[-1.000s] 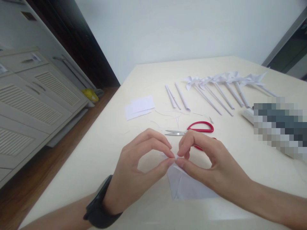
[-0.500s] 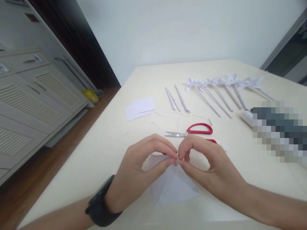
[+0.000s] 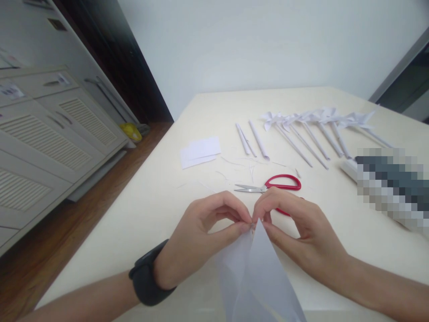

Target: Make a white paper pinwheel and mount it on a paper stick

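Note:
Between my hands is a thin white sheet of paper (image 3: 268,277), creased and hanging toward me, with a pointed corner standing up at the fingertips. My left hand (image 3: 214,228), with a black watch (image 3: 150,273) on its wrist, pinches the paper's top edge between thumb and fingers. Right beside it, my right hand (image 3: 301,228) pinches the same edge; the fingertips of both hands nearly meet. Just beyond them lie red-handled scissors (image 3: 283,182), blades pointing left, partly covered by my right hand.
White paper pieces (image 3: 204,150) lie at left on the table (image 3: 147,214). Several rolled paper sticks (image 3: 258,139) and thin paper scraps are behind the scissors. Paper pinwheels (image 3: 318,117) on sticks form a row at the back right. A pixelated object (image 3: 392,183) sits at right.
The paper has been lifted and tilted toward me, so its folded flap now stands up with a point at the fingertips. Both hands keep pinching and appear slightly farther right.

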`<action>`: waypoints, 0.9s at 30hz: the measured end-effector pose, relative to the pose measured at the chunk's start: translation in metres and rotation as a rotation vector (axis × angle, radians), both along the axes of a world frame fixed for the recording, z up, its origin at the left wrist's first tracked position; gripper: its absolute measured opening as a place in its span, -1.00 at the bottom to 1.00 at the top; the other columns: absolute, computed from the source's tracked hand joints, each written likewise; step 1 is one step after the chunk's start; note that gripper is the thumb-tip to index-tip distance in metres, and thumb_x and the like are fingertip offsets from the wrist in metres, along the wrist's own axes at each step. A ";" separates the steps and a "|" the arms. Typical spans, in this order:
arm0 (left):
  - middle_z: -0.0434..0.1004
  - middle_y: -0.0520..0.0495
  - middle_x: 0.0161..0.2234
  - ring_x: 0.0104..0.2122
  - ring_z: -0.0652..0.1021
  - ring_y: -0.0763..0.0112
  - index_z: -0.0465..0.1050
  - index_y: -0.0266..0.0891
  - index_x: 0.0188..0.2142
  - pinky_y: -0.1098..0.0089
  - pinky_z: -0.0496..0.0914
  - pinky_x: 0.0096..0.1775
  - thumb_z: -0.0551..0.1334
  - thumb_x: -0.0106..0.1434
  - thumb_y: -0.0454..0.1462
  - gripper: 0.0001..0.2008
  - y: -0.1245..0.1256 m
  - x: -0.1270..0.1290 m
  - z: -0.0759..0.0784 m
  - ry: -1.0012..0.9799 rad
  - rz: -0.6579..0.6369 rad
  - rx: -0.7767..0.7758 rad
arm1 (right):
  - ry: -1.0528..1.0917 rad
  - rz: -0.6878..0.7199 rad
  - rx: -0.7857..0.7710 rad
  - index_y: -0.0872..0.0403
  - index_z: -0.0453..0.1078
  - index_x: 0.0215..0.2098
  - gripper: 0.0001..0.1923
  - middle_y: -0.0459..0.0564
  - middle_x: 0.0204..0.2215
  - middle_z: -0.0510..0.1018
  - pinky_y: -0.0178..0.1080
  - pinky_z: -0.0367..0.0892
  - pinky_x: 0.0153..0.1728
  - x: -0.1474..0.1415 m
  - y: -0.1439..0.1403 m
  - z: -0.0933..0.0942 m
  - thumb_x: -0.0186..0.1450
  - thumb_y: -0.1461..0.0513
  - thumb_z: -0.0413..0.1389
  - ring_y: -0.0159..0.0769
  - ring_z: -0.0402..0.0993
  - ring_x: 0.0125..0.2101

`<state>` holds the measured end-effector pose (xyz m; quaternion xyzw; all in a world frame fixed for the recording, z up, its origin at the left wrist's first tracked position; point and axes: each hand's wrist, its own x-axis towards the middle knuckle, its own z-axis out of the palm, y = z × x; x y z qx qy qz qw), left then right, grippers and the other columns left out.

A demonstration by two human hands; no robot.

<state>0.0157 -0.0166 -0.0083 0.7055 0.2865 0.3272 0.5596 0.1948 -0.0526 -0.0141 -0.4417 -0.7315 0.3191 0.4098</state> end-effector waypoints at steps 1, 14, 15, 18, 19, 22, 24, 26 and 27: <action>0.43 -0.03 -0.39 -0.32 0.46 0.41 0.37 -0.27 -0.38 0.39 0.36 -0.23 0.17 0.17 -0.40 -0.96 0.000 -0.001 0.000 0.028 -0.001 0.025 | -0.001 -0.004 0.003 0.05 0.30 -0.38 -0.86 -0.12 -0.44 0.42 -0.27 0.26 -0.36 0.000 0.000 0.000 0.16 0.41 0.05 -0.36 0.35 -0.40; 0.43 0.03 -0.37 -0.31 0.45 0.44 0.34 -0.24 -0.39 0.40 0.33 -0.20 0.17 0.17 -0.39 -0.95 -0.001 -0.003 0.003 0.149 0.001 0.066 | 0.010 0.024 -0.011 0.08 0.33 -0.41 -0.90 -0.14 -0.48 0.41 -0.32 0.23 -0.39 0.002 0.002 0.001 0.19 0.39 0.07 -0.42 0.32 -0.43; 0.42 0.03 -0.37 -0.30 0.45 0.45 0.33 -0.24 -0.39 0.40 0.33 -0.20 0.17 0.17 -0.40 -0.95 -0.001 -0.002 0.003 0.127 -0.007 0.042 | 0.008 0.024 -0.015 0.08 0.32 -0.42 -0.90 -0.14 -0.48 0.41 -0.32 0.23 -0.38 0.003 0.002 0.001 0.19 0.39 0.07 -0.41 0.33 -0.43; 0.41 0.01 -0.37 -0.28 0.46 0.44 0.32 -0.26 -0.40 0.39 0.35 -0.20 0.16 0.17 -0.41 -0.94 0.000 -0.001 0.003 0.091 -0.027 -0.009 | 0.000 0.019 -0.008 0.08 0.31 -0.42 -0.90 -0.13 -0.47 0.41 -0.31 0.24 -0.38 0.003 0.002 0.001 0.18 0.39 0.07 -0.41 0.33 -0.42; 0.41 0.01 -0.37 -0.28 0.46 0.43 0.32 -0.26 -0.40 0.39 0.35 -0.19 0.16 0.17 -0.41 -0.94 0.000 -0.001 0.003 0.092 -0.033 -0.010 | -0.004 0.018 -0.003 0.08 0.31 -0.42 -0.90 -0.13 -0.47 0.41 -0.31 0.24 -0.38 0.002 0.001 0.001 0.18 0.39 0.07 -0.41 0.33 -0.42; 0.43 0.01 -0.35 -0.28 0.46 0.43 0.33 -0.25 -0.37 0.37 0.34 -0.17 0.15 0.18 -0.41 -0.94 -0.001 -0.001 0.002 0.131 -0.009 0.056 | -0.037 0.005 0.021 0.10 0.32 -0.41 -0.91 -0.13 -0.48 0.40 -0.32 0.23 -0.41 0.001 0.000 0.002 0.17 0.39 0.07 -0.42 0.32 -0.44; 0.45 0.01 -0.32 -0.27 0.46 0.43 0.34 -0.24 -0.35 0.36 0.32 -0.15 0.16 0.18 -0.40 -0.95 -0.002 -0.002 0.002 0.176 0.013 0.134 | -0.078 -0.013 0.059 0.10 0.32 -0.40 -0.91 -0.13 -0.50 0.38 -0.31 0.22 -0.43 0.001 -0.001 0.002 0.16 0.40 0.07 -0.42 0.29 -0.45; 0.45 -0.01 -0.30 -0.25 0.46 0.42 0.35 -0.25 -0.35 0.36 0.32 -0.14 0.17 0.17 -0.40 -0.95 -0.002 -0.003 0.002 0.197 0.027 0.213 | -0.118 -0.033 0.109 0.10 0.32 -0.40 -0.91 -0.13 -0.51 0.37 -0.30 0.21 -0.44 0.000 -0.001 0.002 0.15 0.39 0.07 -0.41 0.28 -0.46; 0.45 -0.02 -0.29 -0.25 0.45 0.42 0.35 -0.27 -0.36 0.36 0.32 -0.13 0.18 0.16 -0.41 -0.94 -0.002 -0.003 0.002 0.199 0.030 0.248 | -0.133 -0.039 0.129 0.11 0.32 -0.40 -0.92 -0.12 -0.50 0.36 -0.30 0.20 -0.44 0.000 -0.001 0.001 0.16 0.39 0.06 -0.41 0.27 -0.46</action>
